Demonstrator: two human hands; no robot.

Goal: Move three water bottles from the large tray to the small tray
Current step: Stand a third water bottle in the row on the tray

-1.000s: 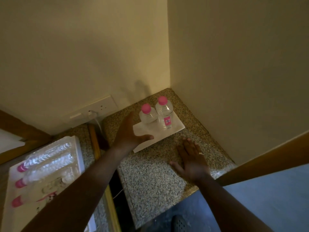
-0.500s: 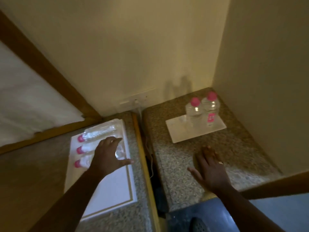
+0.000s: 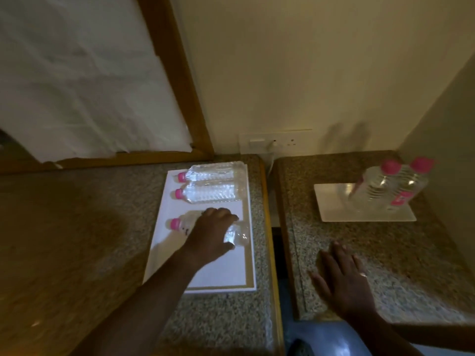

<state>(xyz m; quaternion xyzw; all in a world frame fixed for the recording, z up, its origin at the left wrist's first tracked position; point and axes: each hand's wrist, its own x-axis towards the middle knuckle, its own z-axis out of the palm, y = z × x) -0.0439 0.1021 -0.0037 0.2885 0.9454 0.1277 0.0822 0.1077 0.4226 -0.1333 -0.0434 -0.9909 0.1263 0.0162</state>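
Bottles of clear plastic with pink caps are the things to move, and three of them lie on their sides on the large tray (image 3: 218, 273), a white one with a gold border in the lower middle of the frame. The nearest bottle (image 3: 237, 233) lies under the left hand (image 3: 208, 235), whose fingers curl over its body around the middle; the hand looks to be closing on it, but the bottle rests on the tray and I cannot tell if the grip is firm already. The middle bottle (image 3: 210, 192) and the far bottle (image 3: 213, 172) lie just above it in the frame, side by side, caps to the left. On the separate counter (image 3: 411, 265) at the right, two upright bottles (image 3: 390, 188) stand together on the small tray (image 3: 334, 201), so I judge this one to be the third and last. The right hand (image 3: 344, 281) rests flat and open on that counter, holding nothing. Such a bottle, if full, is moderately heavy, and its thin ribbed wall is smooth and gives under pressure, so it may roll or slip. The middle of the body is the best place to take it, with fingers around, and not the cap.
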